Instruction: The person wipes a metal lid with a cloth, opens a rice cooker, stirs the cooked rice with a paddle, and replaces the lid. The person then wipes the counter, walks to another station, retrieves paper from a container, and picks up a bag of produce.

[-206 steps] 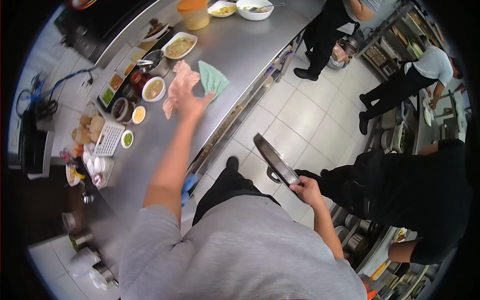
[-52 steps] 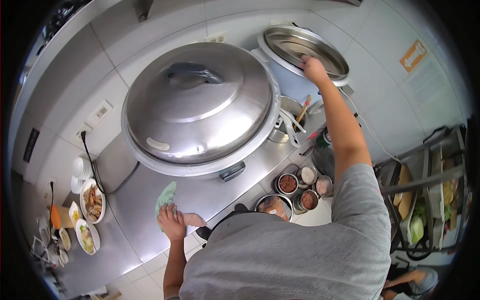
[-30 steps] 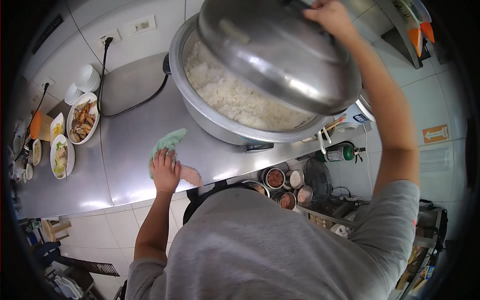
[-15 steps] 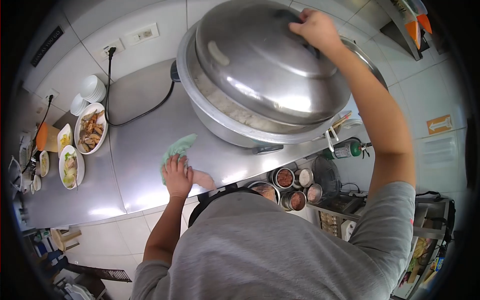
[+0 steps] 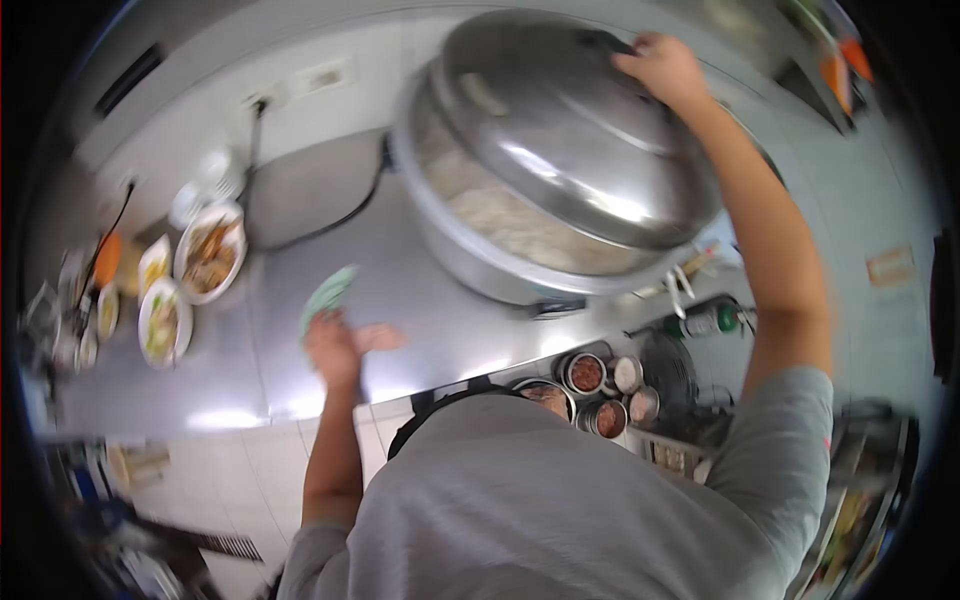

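My right hand (image 5: 665,72) grips the dark handle of a large metal lid (image 5: 570,140). The lid is tilted over a wide metal pot (image 5: 455,245), leaving its near and left side uncovered. White rice (image 5: 520,225) shows through that gap. On the steel counter (image 5: 440,335), my left hand (image 5: 332,348) is closed on a green cloth (image 5: 330,292); its fingers are smeared by motion. A pinkish patch (image 5: 380,337) lies beside this hand, and I cannot tell whether it is part of the cloth.
Oval dishes of food, one with brown pieces (image 5: 210,265) and another with greens (image 5: 163,325), stand at left near stacked white bowls (image 5: 220,172). A black cord (image 5: 330,222) crosses the counter's back. Below right are several metal containers (image 5: 586,374) and a green extinguisher (image 5: 708,320).
The lid has shifted right relative to the pot, and more rice shows. My left hand and the cloth have slid left along the counter. The whole view has shifted and blurred.
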`<action>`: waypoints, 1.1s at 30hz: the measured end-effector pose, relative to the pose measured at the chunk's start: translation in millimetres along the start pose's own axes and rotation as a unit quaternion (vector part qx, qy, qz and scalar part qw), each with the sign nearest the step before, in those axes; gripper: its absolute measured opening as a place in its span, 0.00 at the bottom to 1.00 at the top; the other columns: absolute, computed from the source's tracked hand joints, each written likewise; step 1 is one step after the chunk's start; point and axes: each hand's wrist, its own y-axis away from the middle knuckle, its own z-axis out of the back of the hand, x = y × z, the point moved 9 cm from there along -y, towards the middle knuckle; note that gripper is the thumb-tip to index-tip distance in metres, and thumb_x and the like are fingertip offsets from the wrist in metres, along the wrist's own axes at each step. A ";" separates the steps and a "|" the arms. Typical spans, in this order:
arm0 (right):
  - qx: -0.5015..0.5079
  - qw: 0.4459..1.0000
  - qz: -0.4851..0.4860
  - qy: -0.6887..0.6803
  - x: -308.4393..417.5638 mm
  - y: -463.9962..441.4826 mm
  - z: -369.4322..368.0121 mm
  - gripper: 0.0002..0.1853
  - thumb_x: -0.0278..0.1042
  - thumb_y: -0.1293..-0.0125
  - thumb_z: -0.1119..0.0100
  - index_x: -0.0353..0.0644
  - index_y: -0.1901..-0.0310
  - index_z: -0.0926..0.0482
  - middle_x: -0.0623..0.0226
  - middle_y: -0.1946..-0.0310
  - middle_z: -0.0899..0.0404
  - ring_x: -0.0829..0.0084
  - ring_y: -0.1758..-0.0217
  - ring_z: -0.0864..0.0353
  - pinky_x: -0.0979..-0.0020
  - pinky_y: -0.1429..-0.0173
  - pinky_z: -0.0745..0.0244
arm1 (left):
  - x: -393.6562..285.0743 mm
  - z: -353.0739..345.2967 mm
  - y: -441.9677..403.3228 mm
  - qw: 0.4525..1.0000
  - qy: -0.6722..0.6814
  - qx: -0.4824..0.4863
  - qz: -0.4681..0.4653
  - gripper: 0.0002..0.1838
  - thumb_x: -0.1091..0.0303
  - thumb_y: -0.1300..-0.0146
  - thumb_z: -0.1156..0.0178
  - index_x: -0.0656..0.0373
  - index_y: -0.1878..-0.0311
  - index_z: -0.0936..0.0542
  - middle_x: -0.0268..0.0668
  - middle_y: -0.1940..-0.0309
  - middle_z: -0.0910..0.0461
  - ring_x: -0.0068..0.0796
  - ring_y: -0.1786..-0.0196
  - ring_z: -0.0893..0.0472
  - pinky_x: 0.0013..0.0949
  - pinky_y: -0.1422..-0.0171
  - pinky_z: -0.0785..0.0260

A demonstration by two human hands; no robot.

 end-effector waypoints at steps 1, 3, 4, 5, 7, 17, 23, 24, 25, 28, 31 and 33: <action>-0.005 1.000 -0.012 0.001 -5.0 2.8 9.2 0.25 0.50 0.52 0.35 0.39 0.58 0.20 0.54 0.65 0.18 0.59 0.61 0.19 0.64 0.54 0.26 | 13.5 9.5 0.7 1.000 0.018 -0.013 0.018 0.18 0.68 0.41 0.48 0.57 0.46 0.25 0.46 0.43 0.29 0.48 0.37 0.33 0.50 0.37 0.44; -0.028 0.999 -0.041 0.022 -21.7 10.1 29.6 0.24 0.50 0.51 0.35 0.40 0.58 0.19 0.56 0.65 0.18 0.59 0.60 0.19 0.63 0.53 0.26 | 27.3 25.0 5.2 0.999 -0.014 -0.003 0.036 0.18 0.64 0.39 0.47 0.55 0.45 0.26 0.45 0.41 0.31 0.48 0.36 0.35 0.49 0.34 0.47; -0.046 0.997 -0.054 0.040 -45.9 12.0 37.0 0.24 0.50 0.51 0.35 0.40 0.58 0.19 0.56 0.65 0.18 0.58 0.60 0.19 0.63 0.52 0.26 | 35.4 25.3 10.8 0.999 -0.030 0.009 0.040 0.19 0.63 0.38 0.47 0.54 0.44 0.27 0.44 0.40 0.32 0.46 0.35 0.36 0.50 0.33 0.49; -0.062 0.995 -0.059 0.056 -71.0 12.4 42.0 0.23 0.50 0.51 0.36 0.40 0.59 0.19 0.57 0.66 0.18 0.58 0.60 0.19 0.63 0.52 0.26 | 38.5 28.0 12.8 0.999 -0.035 0.012 0.037 0.19 0.63 0.38 0.48 0.53 0.44 0.27 0.43 0.39 0.32 0.46 0.35 0.36 0.50 0.33 0.49; -0.074 0.988 -0.096 0.095 -119.4 18.3 59.7 0.23 0.50 0.51 0.36 0.40 0.59 0.18 0.56 0.66 0.18 0.58 0.59 0.18 0.63 0.52 0.26 | 38.4 28.5 19.0 0.998 -0.044 0.020 0.048 0.19 0.62 0.37 0.48 0.53 0.43 0.28 0.42 0.38 0.33 0.46 0.34 0.37 0.51 0.33 0.50; -0.085 0.938 -0.311 0.129 -381.6 27.3 83.4 0.23 0.49 0.50 0.34 0.37 0.61 0.19 0.52 0.59 0.18 0.56 0.53 0.19 0.61 0.50 0.26 | -59.3 -15.4 27.6 0.987 -0.106 0.037 0.113 0.25 0.54 0.39 0.46 0.50 0.40 0.31 0.39 0.33 0.39 0.47 0.30 0.43 0.62 0.32 0.56; -0.061 0.923 -0.350 0.149 -433.9 10.3 47.4 0.21 0.47 0.48 0.36 0.41 0.56 0.18 0.55 0.57 0.18 0.57 0.49 0.20 0.61 0.47 0.27 | -75.7 -26.0 23.7 0.982 -0.113 0.053 0.142 0.25 0.55 0.40 0.46 0.51 0.39 0.31 0.39 0.32 0.39 0.46 0.29 0.45 0.57 0.29 0.59; -0.057 0.922 -0.355 0.144 -447.2 6.9 34.9 0.21 0.47 0.48 0.37 0.42 0.55 0.18 0.55 0.56 0.19 0.57 0.49 0.21 0.61 0.46 0.27 | -75.7 -26.2 23.6 0.982 -0.115 0.051 0.143 0.25 0.56 0.39 0.46 0.51 0.39 0.31 0.39 0.32 0.39 0.46 0.29 0.45 0.57 0.29 0.58; -0.052 0.920 -0.362 0.140 -457.9 4.7 24.1 0.21 0.47 0.47 0.37 0.43 0.54 0.18 0.56 0.55 0.19 0.57 0.48 0.21 0.61 0.46 0.27 | -75.6 -26.2 23.9 0.982 -0.118 0.051 0.142 0.25 0.56 0.39 0.46 0.51 0.39 0.31 0.38 0.33 0.39 0.45 0.29 0.45 0.57 0.29 0.58; -0.065 0.908 -0.375 0.175 -486.3 -3.1 5.8 0.22 0.48 0.46 0.39 0.44 0.52 0.19 0.58 0.50 0.21 0.57 0.44 0.23 0.59 0.43 0.28 | -78.4 -25.5 24.1 0.980 -0.133 0.051 0.139 0.24 0.56 0.38 0.48 0.51 0.39 0.31 0.38 0.33 0.39 0.44 0.29 0.44 0.56 0.29 0.57; -0.038 0.933 -0.298 0.198 -515.4 -22.4 -7.3 0.24 0.55 0.44 0.41 0.40 0.59 0.17 0.53 0.58 0.18 0.54 0.51 0.20 0.58 0.48 0.26 | -75.1 -27.5 22.8 0.979 -0.144 0.052 0.135 0.25 0.54 0.38 0.50 0.51 0.39 0.31 0.38 0.33 0.38 0.44 0.29 0.43 0.55 0.30 0.55; 0.097 0.929 -0.239 0.267 -538.5 -45.6 -30.7 0.23 0.54 0.42 0.42 0.41 0.57 0.19 0.57 0.61 0.17 0.58 0.56 0.18 0.60 0.51 0.25 | -76.3 -32.7 22.2 0.980 -0.141 0.054 0.129 0.25 0.53 0.37 0.51 0.52 0.39 0.31 0.38 0.33 0.37 0.43 0.30 0.42 0.54 0.30 0.55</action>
